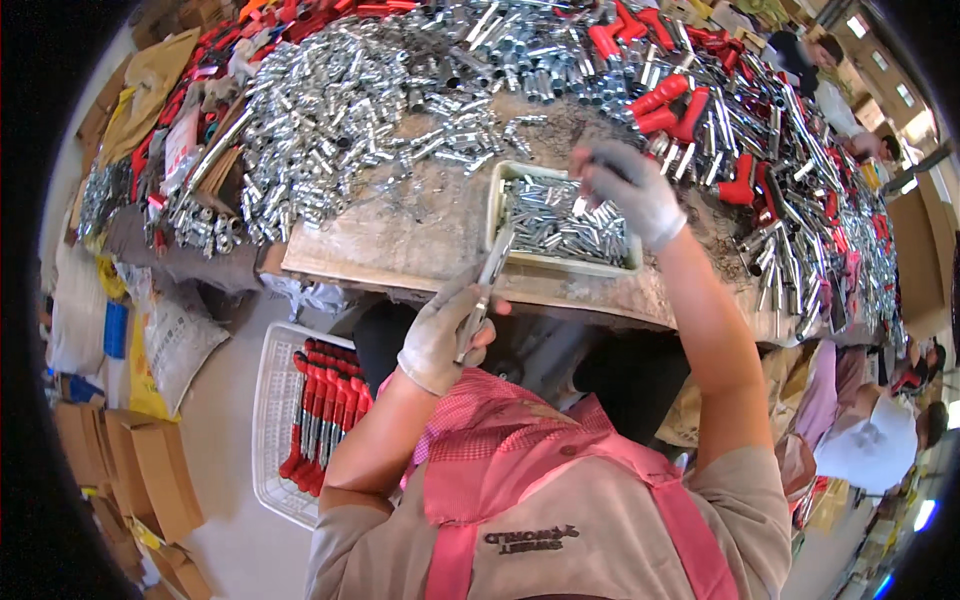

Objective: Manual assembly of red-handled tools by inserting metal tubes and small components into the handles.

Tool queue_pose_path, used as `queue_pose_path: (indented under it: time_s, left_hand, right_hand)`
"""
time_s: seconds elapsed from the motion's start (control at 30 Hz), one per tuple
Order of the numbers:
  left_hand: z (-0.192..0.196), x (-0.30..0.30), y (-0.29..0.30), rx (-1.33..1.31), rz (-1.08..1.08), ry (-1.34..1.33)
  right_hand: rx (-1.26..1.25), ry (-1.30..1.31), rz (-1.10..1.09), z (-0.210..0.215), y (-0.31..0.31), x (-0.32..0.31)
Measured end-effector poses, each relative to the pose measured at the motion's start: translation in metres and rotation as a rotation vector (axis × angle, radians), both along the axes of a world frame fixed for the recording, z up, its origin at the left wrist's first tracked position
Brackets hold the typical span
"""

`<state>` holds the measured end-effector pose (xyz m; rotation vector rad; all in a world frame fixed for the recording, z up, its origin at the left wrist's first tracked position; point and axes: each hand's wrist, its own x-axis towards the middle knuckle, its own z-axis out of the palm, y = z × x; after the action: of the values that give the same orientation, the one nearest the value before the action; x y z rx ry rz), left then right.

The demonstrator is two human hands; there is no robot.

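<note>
My left hand [436,338], in a whitish glove with grey fingers, is wrapped round a slim silvery metal tube [494,262]. The tube slants up and away from me, its upper end near the left rim of the tray. Over the right part of that pale plastic tray [590,268] is my right hand [640,198], gloved the same way. Its fingers are curled together, and whatever they pinch is too small or hidden to name. Many short shiny metal pins [560,222] fill the tray, which lies close to the table's near edge.
Piles of silvery metal fittings [320,130] cover the table's left and far side. Red-handled tool parts [665,105] and metal tubes lie at right. A white basket [268,420] with red-handled tools [325,415] stands below the table at left. Cardboard boxes [160,470] stand farther left.
</note>
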<state>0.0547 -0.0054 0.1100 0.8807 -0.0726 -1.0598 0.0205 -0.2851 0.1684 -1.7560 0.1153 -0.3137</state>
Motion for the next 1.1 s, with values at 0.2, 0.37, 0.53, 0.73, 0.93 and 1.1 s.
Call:
queue_pose_path:
  time_s: [0.2, 0.37, 0.53, 0.73, 0.93, 1.1]
  left_hand:
    - [0.013, -0.006, -0.011, 0.115, -0.248, -0.306]
    - [0.014, -0.019, -0.024, 0.21, -0.396, -0.414]
    - [0.009, -0.037, -0.032, 0.131, -0.175, -0.27]
    - [0.012, -0.038, -0.039, -0.002, -0.087, -0.096]
    - [0.01, -0.035, -0.047, 0.04, -0.077, -0.065]
    - [0.012, -0.039, -0.056, 0.085, -0.106, -0.06]
  right_hand:
    - [-0.027, 0.089, 0.157, -0.033, 0.062, -0.057]
    - [0.16, 0.145, 0.228, -0.036, 0.068, -0.094]
    - [-0.419, 0.072, -0.259, -0.031, -0.028, -0.088]
    - [-0.992, 0.137, -0.394, -0.043, -0.086, -0.062]
    - [-1.04, 0.047, -0.251, -0.056, -0.097, -0.063]
    - [-0.791, 0.211, -0.922, -0.036, -0.197, -0.042]
